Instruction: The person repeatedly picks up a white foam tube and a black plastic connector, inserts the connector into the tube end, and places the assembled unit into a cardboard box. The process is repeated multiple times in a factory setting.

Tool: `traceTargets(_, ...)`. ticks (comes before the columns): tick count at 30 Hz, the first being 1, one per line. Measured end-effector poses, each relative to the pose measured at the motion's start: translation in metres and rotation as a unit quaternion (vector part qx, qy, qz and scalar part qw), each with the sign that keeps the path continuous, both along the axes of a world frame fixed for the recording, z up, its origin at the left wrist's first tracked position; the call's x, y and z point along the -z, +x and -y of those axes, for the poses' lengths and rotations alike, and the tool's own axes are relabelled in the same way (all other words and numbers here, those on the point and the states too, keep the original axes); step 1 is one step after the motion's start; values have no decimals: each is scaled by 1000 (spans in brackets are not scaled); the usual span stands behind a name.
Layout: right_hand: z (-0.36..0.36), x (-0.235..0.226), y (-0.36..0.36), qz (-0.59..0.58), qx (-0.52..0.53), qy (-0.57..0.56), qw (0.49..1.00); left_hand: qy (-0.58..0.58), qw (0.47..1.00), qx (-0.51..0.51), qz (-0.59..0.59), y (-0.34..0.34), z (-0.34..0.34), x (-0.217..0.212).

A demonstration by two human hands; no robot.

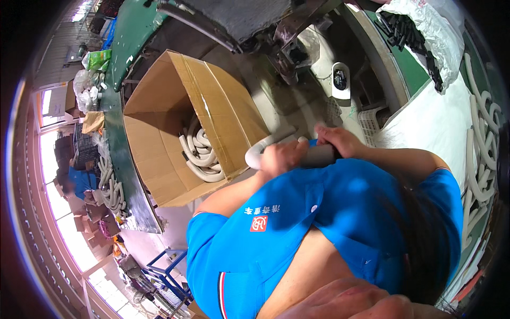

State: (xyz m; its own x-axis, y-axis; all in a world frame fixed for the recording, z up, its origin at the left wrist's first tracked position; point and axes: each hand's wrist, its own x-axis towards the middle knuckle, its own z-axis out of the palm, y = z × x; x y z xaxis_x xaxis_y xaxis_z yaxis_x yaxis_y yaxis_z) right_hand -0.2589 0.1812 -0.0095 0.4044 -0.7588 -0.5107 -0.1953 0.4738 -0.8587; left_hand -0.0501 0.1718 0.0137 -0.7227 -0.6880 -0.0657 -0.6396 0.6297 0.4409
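The left hand (280, 157) is clenching around a curved white tube (264, 147), close to where the bend begins, and the right hand (336, 140) is gripping a short grey sleeve (317, 156) that is sitting over the tube's straight end. The two fists are lying almost knuckle to knuckle, with the sleeve bridging the gap between them — the tube's hooked end is sticking out past the left hand, toward the open cardboard box (186, 127).

The work looks like sliding the sleeve along the tube. To do that well, the left hand should be holding the tube steady near the joint so the bend is not twisting, while the right hand is pushing in line with the straight section rather than at an angle — a skewed push would likely be jamming the sleeve.

The box is standing just beyond the hands, holding a pile of similar white tubes (201, 151). More of them are lying on the green bench (125, 165) to the left and on the white table (441, 125) to the right.
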Motion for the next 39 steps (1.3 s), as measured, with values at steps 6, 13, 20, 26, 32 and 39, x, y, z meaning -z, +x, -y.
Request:
traceTargets(6, 22, 3, -3, 208, 79, 125, 967, 16, 995, -75, -71, -24, 3, -4)
traceTargets(13, 22, 48, -53, 180, 442, -108, 872, 131, 741, -449, -482, 51, 22, 4)
traceTargets(20, -9, 41, -76, 511, 225, -51, 828, 373, 526, -452, -617, 74, 61, 79)
traceTargets(26, -11, 37, -59, 381, 55, -96, 918, 298, 833, -165, -435, -70, 75, 50)
traceTargets(32, -29, 20, -62, 185, 51, -225, 955, 351, 849, 85, -386, -161, 46, -48)
traceTargets(39, -16, -23, -98, 202, 277, -450, 824, 322, 797, 76, -506, -142, 32, -31)
